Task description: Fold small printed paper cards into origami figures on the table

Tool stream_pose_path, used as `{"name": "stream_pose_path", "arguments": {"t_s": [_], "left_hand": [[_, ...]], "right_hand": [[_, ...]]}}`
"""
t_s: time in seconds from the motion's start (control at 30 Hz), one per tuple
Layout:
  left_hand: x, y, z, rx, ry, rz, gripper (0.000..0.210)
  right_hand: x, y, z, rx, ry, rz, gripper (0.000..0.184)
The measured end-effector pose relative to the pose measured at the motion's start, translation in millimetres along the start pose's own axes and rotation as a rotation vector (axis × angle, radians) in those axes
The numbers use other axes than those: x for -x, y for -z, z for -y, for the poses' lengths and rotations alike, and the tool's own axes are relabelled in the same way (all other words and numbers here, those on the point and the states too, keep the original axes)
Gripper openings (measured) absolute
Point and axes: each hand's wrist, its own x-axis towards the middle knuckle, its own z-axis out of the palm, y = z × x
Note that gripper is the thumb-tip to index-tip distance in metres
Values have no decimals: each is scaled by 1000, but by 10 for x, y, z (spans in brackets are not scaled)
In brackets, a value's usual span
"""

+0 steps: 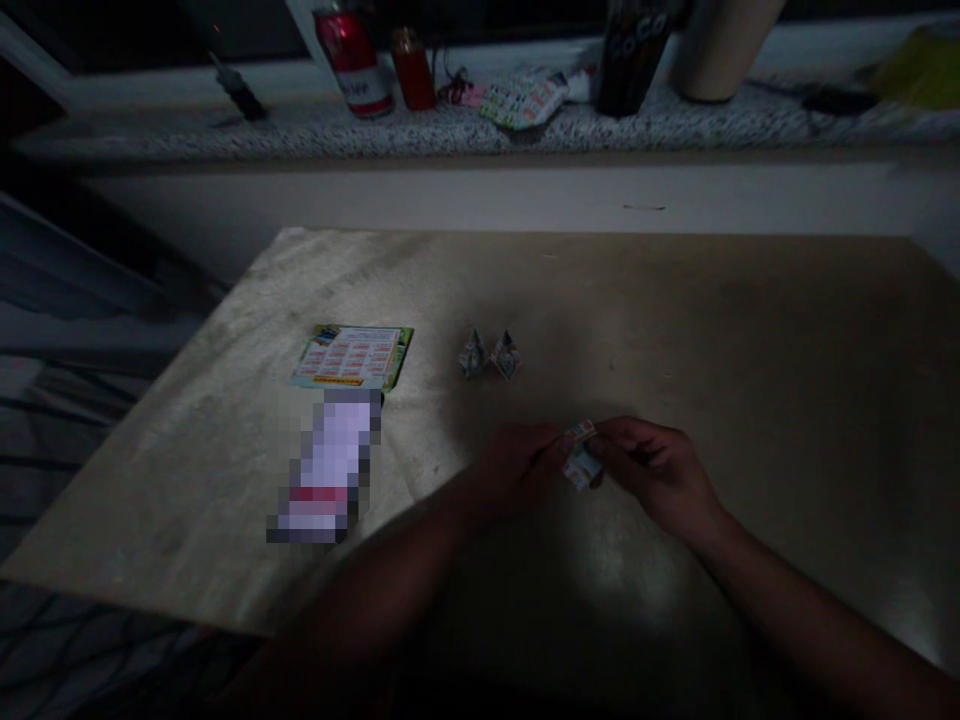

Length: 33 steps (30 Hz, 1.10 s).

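Note:
Above the table, a small folded piece of printed paper (582,466) is pinched between my two hands. My left hand (521,465) grips its left side, with the fingertips partly in shadow. On the other side my right hand (656,470) holds the upper right edge between thumb and fingers. Farther back, two small folded paper shapes with pointed tops, a left one (473,355) and a right one (507,357), stand side by side on the table.
A printed calendar card (352,357) lies on the table (787,350) at left, with a blurred-out phone-like device (330,465) below it. Along the granite sill (300,138) are a red can (355,65), an orange-red bottle (414,75), a crumpled printed packet (523,100) and a dark cup (632,60).

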Motion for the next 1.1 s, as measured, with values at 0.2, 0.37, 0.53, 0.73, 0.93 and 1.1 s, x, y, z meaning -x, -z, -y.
{"name": "stream_pose_path", "arguments": {"t_s": [0.2, 0.37, 0.53, 0.73, 0.93, 1.1], "left_hand": [[-23, 114, 31, 89, 73, 134, 48], [-5, 62, 25, 88, 97, 18, 50], [-5, -89, -31, 91, 76, -220, 44], [-1, -151, -40, 54, 19, -93, 42], [-39, -18, -5, 112, -15, 172, 40], [-51, 16, -9, 179, -21, 231, 38]], "right_hand": [[-36, 34, -70, -30, -1, -3, 11], [-62, 68, -76, -82, 3, 37, 25], [-48, 37, -76, -97, -14, 83, 27], [-36, -9, -113, -98, -32, 42, 21], [-13, 43, -52, -80, -69, 117, 21], [1, 83, -15, -72, -103, 157, 17]]}}
